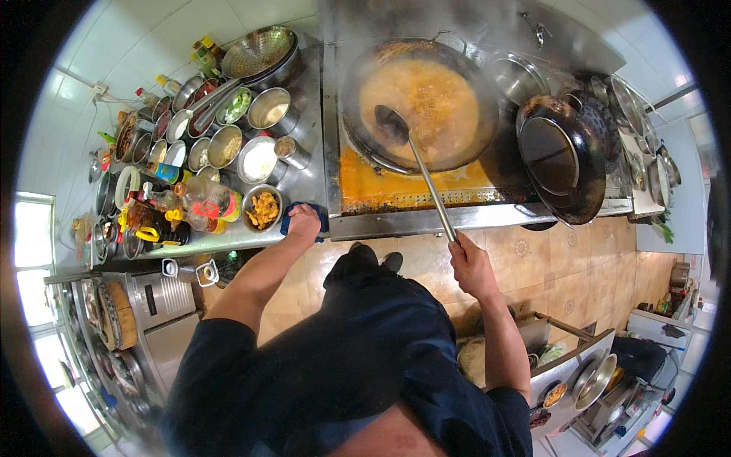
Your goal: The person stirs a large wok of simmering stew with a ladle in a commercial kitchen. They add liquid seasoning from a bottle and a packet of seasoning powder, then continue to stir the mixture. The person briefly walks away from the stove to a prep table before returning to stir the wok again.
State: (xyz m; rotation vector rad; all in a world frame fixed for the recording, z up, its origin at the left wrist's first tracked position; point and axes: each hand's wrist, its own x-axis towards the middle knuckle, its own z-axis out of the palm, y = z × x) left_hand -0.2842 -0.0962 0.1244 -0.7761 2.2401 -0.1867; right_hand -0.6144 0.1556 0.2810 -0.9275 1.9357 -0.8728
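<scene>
A large wok (491,123) on the stove holds an orange-brown, bubbling broth (440,85) with steam above it. My right hand (475,267) is closed around the handle end of a long metal ladle (431,185), whose bowl rests at the broth's left side. On the counter's front edge, my left hand (304,221) lies on a dark blue folded cloth (291,212); whether its fingers grip the cloth cannot be told. Just left of that hand stands a metal bowl of orange-brown fried pieces (262,210). A metal bowl of white powder (257,160) sits behind it.
Sauce bottles (208,197) and seasoning bowls crowd the left counter, with a perforated strainer (260,52) at the back. Right of the broth, a dark wok (591,188) with dark liquid overhangs the stove edge. Behind me at right is a shelf (571,371) with bowls.
</scene>
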